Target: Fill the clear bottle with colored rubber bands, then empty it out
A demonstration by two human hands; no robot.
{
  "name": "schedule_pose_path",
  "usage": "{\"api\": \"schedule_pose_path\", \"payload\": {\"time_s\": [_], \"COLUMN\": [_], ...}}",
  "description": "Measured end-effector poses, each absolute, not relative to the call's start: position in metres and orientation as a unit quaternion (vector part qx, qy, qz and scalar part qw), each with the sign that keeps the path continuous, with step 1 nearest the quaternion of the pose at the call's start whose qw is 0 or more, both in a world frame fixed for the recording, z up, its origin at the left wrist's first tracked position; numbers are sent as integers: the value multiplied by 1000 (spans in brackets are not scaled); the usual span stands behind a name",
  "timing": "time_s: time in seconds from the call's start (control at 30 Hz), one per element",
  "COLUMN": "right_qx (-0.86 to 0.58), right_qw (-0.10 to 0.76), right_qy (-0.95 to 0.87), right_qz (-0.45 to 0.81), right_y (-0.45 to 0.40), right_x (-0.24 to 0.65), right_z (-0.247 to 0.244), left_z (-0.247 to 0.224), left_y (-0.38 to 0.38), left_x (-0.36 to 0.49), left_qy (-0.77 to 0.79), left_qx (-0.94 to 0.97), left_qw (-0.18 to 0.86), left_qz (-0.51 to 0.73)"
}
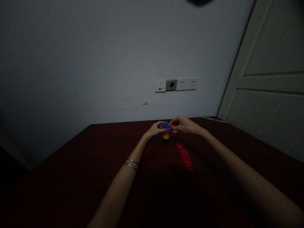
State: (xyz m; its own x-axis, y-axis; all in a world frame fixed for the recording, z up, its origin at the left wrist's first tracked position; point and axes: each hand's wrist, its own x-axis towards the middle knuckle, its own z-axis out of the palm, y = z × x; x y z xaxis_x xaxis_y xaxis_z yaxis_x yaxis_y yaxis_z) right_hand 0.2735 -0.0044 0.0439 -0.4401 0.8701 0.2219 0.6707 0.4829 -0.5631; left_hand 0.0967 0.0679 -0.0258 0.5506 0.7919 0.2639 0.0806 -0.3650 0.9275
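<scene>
My left hand (155, 129) is closed around the side of a small object (165, 135), blue on top with pink and yellow below; its exact kind is too small and dark to tell. At its upper right, my right hand (180, 124) pinches a thin blue strip (170, 129) that joins the blue part. Just under the right fingers shows a small pink loop-shaped piece (174, 133); whether it is attached to the rest I cannot tell. Nearer to me, a spiky red strip (184, 156) lies slantwise on the dark table, apart from both hands.
The dark red-brown table (106, 158) reaches back to a pale wall (95, 63). Sockets and switch plates (187, 84) sit on the wall behind the hands. A panelled door (268, 82) stands on the right. The lighting is dim.
</scene>
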Motion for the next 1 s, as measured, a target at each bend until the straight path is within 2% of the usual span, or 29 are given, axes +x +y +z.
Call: {"api": "schedule_pose_path", "payload": {"time_s": [0.17, 0.57, 0.73, 1.0], "right_qx": [-485, -501, -502, -568], "right_qw": [262, 170, 117, 112], "right_qy": [-821, -846, -856, -813], "right_qz": [151, 70, 51, 67], "right_y": [32, 47, 44, 42], "right_x": [268, 253, 252, 247], "right_z": [58, 59, 61, 64], "left_z": [-39, -41, -41, -47], "left_y": [70, 67, 68, 74], "left_x": [100, 100, 100, 100], "left_qy": [294, 311, 310, 315], "left_qx": [757, 740, 744, 755], "left_qw": [458, 473, 471, 450], "left_qz": [362, 363, 359, 357]}}
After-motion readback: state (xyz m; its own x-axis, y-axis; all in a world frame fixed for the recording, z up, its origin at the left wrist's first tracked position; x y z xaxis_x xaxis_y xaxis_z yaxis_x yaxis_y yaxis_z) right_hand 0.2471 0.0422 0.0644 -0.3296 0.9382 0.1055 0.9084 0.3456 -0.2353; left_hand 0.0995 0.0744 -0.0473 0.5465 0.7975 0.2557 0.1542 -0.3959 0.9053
